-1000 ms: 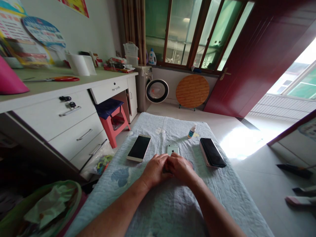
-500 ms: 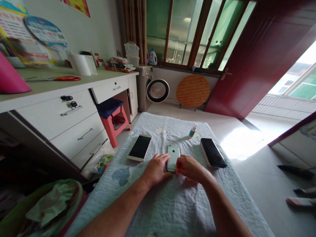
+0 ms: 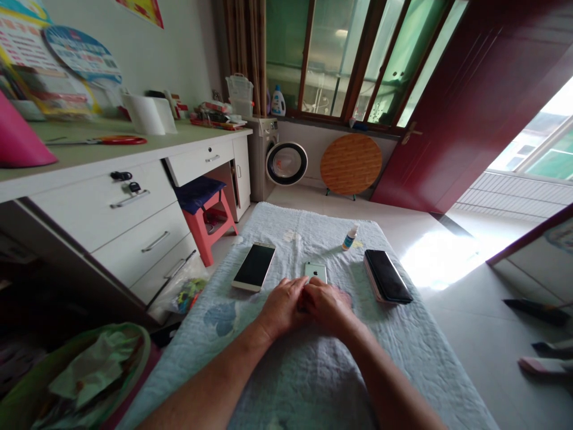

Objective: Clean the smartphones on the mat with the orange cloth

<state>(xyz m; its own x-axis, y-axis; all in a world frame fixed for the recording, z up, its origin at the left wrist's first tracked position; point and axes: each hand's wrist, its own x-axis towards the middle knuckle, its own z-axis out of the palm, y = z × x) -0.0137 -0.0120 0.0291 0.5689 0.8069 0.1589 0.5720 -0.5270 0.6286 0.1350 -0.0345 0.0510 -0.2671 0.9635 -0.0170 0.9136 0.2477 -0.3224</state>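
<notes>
A light-coloured smartphone (image 3: 316, 272) lies back up on the quilted cloth, its apple logo showing near the top. My left hand (image 3: 285, 304) grips it along its left side. Over the phone's lower half is my right hand (image 3: 323, 303), its fingers curled down and bunched beside the left fingers. A blurred reddish-orange edge of a wiping cloth (image 3: 345, 296) shows at the right hand's outer side; most of it is hidden. To the left lies a larger gold-edged phone (image 3: 254, 267), its dark screen up. The lower part of the held phone is covered by both hands.
A small spray bottle (image 3: 350, 237) stands beyond the hands on the quilted cloth (image 3: 290, 224). At right lies a stack with a black phone (image 3: 387, 276) on top. A bin (image 3: 134, 358) stands at lower left, and a pink stool (image 3: 203, 227) by the white desk.
My right hand has moved left across the phone and now meets my left hand, covering more of the phone. The orange cloth, plainly visible before, is now mostly hidden.
</notes>
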